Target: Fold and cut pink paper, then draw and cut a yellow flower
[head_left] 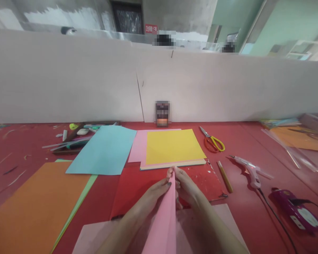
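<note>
A folded pink paper [164,218] stands up between my two hands, narrowing to a point at the fingertips. My left hand [155,194] grips its left side with fingers closed on the fold. Pressed against the right side, my right hand [187,188] pinches the tip of the same paper. Under the hands lie a red sheet [137,190] and a pale pink sheet [95,236]. Just beyond the fingertips sits a yellow sheet [173,146] on a small stack of coloured paper.
A light blue sheet [103,150] and an orange sheet [34,208] lie at the left. Scissors [213,141], a pencil [224,176], a glue gun [250,171] with its cord and a purple device [296,210] lie at the right. A pale partition wall [69,81] closes the table's far edge.
</note>
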`<state>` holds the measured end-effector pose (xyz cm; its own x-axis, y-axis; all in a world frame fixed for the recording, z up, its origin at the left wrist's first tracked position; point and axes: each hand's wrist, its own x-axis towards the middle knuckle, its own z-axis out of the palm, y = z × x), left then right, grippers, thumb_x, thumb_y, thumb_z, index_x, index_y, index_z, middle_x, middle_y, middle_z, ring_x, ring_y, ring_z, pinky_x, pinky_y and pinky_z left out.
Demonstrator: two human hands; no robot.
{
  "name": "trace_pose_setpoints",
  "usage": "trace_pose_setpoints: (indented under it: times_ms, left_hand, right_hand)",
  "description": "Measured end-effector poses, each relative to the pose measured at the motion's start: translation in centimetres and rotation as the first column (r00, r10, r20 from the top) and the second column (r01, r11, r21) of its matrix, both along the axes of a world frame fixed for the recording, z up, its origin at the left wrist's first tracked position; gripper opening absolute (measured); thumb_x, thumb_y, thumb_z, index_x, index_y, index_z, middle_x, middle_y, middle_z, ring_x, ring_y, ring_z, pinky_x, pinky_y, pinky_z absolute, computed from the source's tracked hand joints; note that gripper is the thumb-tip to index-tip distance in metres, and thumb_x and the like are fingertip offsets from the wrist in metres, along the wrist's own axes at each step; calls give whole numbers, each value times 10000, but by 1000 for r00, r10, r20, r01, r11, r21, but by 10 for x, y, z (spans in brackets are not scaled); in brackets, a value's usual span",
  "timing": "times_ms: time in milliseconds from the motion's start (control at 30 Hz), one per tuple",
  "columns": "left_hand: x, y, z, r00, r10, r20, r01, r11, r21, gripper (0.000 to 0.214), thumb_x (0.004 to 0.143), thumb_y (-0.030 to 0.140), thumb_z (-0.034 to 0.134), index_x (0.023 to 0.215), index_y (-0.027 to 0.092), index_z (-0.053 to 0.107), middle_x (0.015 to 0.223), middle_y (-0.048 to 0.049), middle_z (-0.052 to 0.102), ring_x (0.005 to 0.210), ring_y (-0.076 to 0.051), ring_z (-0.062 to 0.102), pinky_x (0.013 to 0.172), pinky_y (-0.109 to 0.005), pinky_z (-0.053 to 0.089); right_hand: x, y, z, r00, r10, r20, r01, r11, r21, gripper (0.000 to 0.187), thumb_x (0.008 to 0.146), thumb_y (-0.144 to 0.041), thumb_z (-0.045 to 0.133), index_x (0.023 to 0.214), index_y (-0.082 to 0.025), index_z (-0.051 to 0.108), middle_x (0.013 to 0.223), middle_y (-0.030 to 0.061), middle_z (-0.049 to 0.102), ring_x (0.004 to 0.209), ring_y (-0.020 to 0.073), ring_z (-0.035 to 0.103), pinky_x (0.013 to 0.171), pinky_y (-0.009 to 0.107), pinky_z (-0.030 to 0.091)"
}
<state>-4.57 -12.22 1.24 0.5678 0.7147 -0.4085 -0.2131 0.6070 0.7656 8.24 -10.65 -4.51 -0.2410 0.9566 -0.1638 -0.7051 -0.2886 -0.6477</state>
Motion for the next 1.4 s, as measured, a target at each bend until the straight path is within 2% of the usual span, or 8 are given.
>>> trace_pose_setpoints:
  times_ms: [133,367,567,700,867,1133,1300,1400]
  left_hand:
    - [1,1,-7,999,-23,37,24,1000,-7,301,801,448,509,785,149,528,583,6,516,455,-145,563,478,-256,441]
    - [-4,8,-23,993,-116,-27,117,991,69,377,680,439,656,905,172,514,599,34,517,445,-123,535,478,-269,455]
    - [-8,8,-20,973,-183,-139,191,981,44,369,689,306,640,1009,180,507,619,21,561,491,-131,555,524,-277,464]
    - [-9,7,-14,975,-197,-105,204,977,66,273,702,272,620,928,171,504,629,16,551,493,-124,548,516,-274,467]
    - [-9,4,-7,977,-214,10,212,974,82,187,719,225,607,862,175,497,619,34,512,481,-108,529,507,-268,472]
    - [-12,-4,-15,907,-235,349,251,968,-1,159,751,220,580,881,156,514,627,23,498,427,-90,511,430,-229,447]
    - [-13,-7,-21,800,-299,521,356,934,-11,177,766,245,561,881,111,555,604,3,511,436,-97,532,408,-196,411]
    - [-15,-9,-25,756,-315,574,411,911,-41,221,755,246,567,927,107,567,597,16,514,404,-80,509,413,-198,409]
  right_hand:
    - [0,4,-6,1000,-1,-25,1,1000,9,299,708,-426,683,716,-138,602,577,-46,530,367,-8,226,344,106,205]
    - [0,4,-9,999,33,15,-33,999,29,314,736,-449,648,722,-140,602,427,-103,322,368,18,178,352,122,168]
    - [1,2,-11,998,-37,60,36,999,10,273,726,-413,668,718,-143,625,638,-22,558,429,21,347,424,134,302]
    - [1,2,-13,1000,-19,8,19,1000,3,265,731,-417,661,794,-159,649,630,-40,561,377,3,259,375,127,231]
    - [3,0,-10,999,-9,-45,9,1000,-21,349,739,-488,623,914,-187,645,715,-25,601,379,6,237,358,131,210]
    - [3,-6,-8,998,62,-18,-59,991,123,360,622,-499,717,744,-170,636,644,-27,618,309,-18,238,315,126,147]
    - [4,-10,-13,976,216,5,-213,962,171,407,536,-507,765,687,-157,622,622,-7,624,380,47,478,389,153,357]
    - [6,-12,-14,954,299,29,-298,928,222,437,501,-512,779,693,-151,623,651,21,635,444,81,533,456,198,426]
